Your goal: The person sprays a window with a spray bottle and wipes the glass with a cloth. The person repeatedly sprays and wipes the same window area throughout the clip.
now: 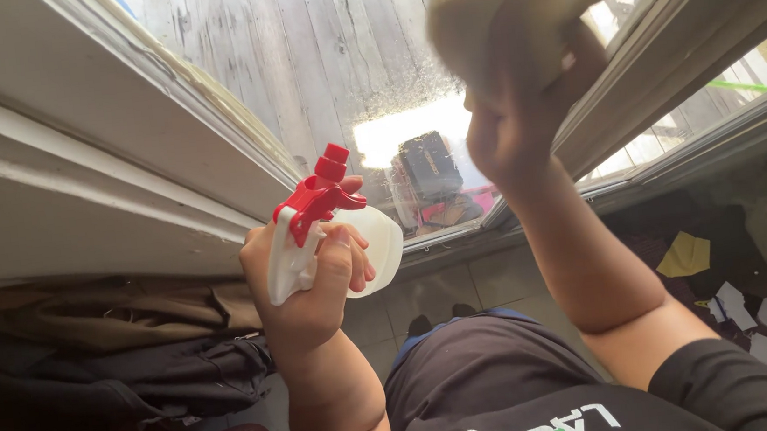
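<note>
Dark fabric of the person's shirt (pixel 483 375) fills the bottom edge nearest the camera, with both bare forearms rising from it toward a window. At far left a white window frame (pixel 68 152) runs diagonally, and below it lie heaped dark clothes (pixel 135 361) on the floor.

Next comes the left hand (pixel 310 283), closed firmly around the neck of a white spray bottle (pixel 368 245) with a red trigger head (pixel 318 198). Its nozzle points up toward the glass pane (pixel 340 51), and the bottle's long axis tilts from lower right to upper left; the body sits on the far side of the fingers.

To the right and higher, the right hand (pixel 515 118) is clamped on a pale cloth (pixel 513 6), bunched over the fingertips and blurred. It is pressed at or very near the glass; contact cannot be made out for certain. This hand is the one closer to the pane, while the bottle hangs lower, apart from the cloth.

Farther right, paper scraps (pixel 739 303) lie scattered on the floor.
</note>
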